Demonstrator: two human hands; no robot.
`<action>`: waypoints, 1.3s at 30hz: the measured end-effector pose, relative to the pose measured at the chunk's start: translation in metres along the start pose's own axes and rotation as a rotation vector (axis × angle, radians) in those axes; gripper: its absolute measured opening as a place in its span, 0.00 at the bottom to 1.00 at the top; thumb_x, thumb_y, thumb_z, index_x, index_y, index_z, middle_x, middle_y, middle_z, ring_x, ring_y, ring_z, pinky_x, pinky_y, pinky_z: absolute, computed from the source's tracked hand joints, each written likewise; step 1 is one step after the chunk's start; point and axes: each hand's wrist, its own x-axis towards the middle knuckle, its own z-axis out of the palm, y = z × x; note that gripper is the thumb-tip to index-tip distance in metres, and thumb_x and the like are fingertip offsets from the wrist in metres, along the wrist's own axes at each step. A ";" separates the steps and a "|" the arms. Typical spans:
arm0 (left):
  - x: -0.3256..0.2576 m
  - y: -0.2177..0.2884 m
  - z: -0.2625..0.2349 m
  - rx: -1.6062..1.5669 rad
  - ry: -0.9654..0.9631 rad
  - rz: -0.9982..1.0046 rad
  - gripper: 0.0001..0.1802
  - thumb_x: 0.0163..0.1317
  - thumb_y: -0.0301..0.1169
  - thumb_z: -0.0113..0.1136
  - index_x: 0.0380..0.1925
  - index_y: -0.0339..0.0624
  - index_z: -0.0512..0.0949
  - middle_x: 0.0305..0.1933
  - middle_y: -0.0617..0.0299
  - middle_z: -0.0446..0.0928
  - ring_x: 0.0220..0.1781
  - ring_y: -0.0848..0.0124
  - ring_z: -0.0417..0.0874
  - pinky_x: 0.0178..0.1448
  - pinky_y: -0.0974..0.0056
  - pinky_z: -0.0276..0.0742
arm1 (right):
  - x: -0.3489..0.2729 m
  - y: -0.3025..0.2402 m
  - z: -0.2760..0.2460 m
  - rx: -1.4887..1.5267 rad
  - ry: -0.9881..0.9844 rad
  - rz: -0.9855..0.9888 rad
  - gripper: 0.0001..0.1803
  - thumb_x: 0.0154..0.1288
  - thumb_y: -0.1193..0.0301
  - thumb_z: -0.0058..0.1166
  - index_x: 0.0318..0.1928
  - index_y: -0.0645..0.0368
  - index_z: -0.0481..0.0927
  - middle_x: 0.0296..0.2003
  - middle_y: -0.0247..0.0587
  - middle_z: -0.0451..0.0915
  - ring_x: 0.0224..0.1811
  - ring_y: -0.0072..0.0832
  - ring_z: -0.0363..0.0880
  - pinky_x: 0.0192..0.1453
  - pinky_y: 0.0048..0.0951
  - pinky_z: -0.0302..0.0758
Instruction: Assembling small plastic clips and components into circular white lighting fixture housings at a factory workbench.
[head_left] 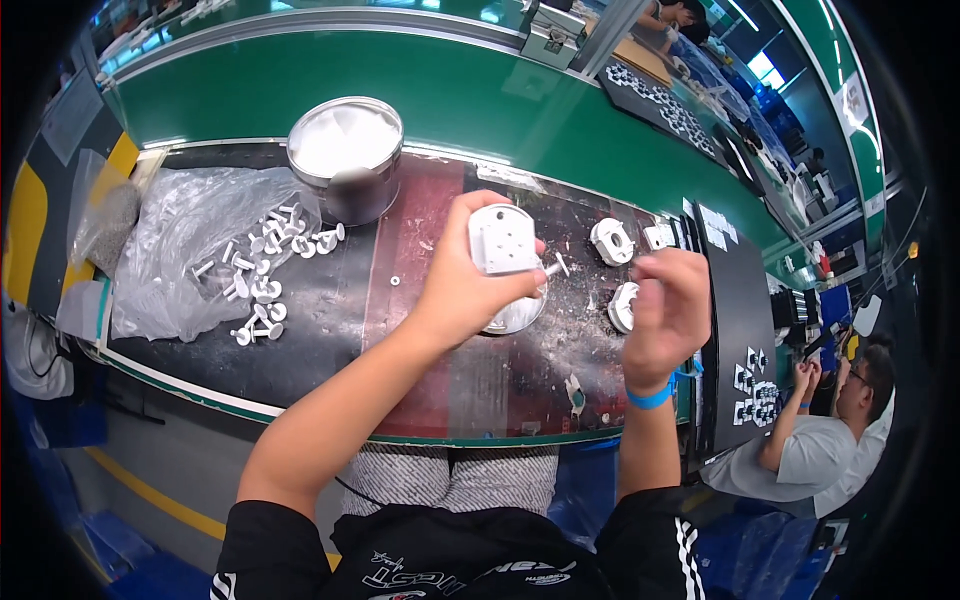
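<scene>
My left hand [452, 290] is closed around a white plastic housing [503, 240], a flat-sided block with a rounded top and small holes in its face. Just beyond its fingertips shows a small white stemmed piece [559, 265]; whether the hand touches it I cannot tell. Below the housing, partly hidden by the hand, lies a round shallow dish [518, 317]. My right hand [668, 315] is raised at the right of the table, thumb and bent fingers close together; anything between them is too small to make out. Beside it are two white ring-shaped parts [612, 242], one partly covered by the hand.
A metal bucket [350, 205] stands at the back. Left of it, a clear plastic bag [185, 235] spreads out, with several white mushroom-shaped pieces [262, 290] on and beside it. Black boards [730, 330] stand at the right, where another person [825, 440] works. A green partition [450, 100] rises behind.
</scene>
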 end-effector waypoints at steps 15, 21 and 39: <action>-0.002 -0.002 -0.004 -0.332 0.044 -0.231 0.39 0.53 0.14 0.67 0.61 0.51 0.59 0.49 0.51 0.78 0.44 0.62 0.85 0.35 0.69 0.81 | -0.050 0.026 0.040 0.763 -0.004 0.637 0.15 0.63 0.81 0.58 0.48 0.60 0.71 0.47 0.43 0.78 0.46 0.23 0.77 0.51 0.25 0.74; -0.002 -0.005 -0.003 -0.356 -0.128 -0.247 0.41 0.51 0.14 0.67 0.62 0.52 0.58 0.48 0.51 0.78 0.43 0.63 0.84 0.31 0.70 0.79 | -0.046 0.036 0.019 1.015 -0.045 0.837 0.11 0.68 0.71 0.57 0.46 0.59 0.71 0.38 0.36 0.80 0.38 0.20 0.76 0.42 0.23 0.73; 0.001 0.000 -0.005 -0.002 -0.249 -0.159 0.42 0.48 0.18 0.73 0.60 0.46 0.58 0.46 0.52 0.81 0.44 0.67 0.83 0.44 0.65 0.82 | -0.036 0.032 0.003 1.295 -0.285 1.089 0.15 0.60 0.78 0.62 0.42 0.55 0.68 0.33 0.34 0.76 0.35 0.17 0.75 0.35 0.17 0.67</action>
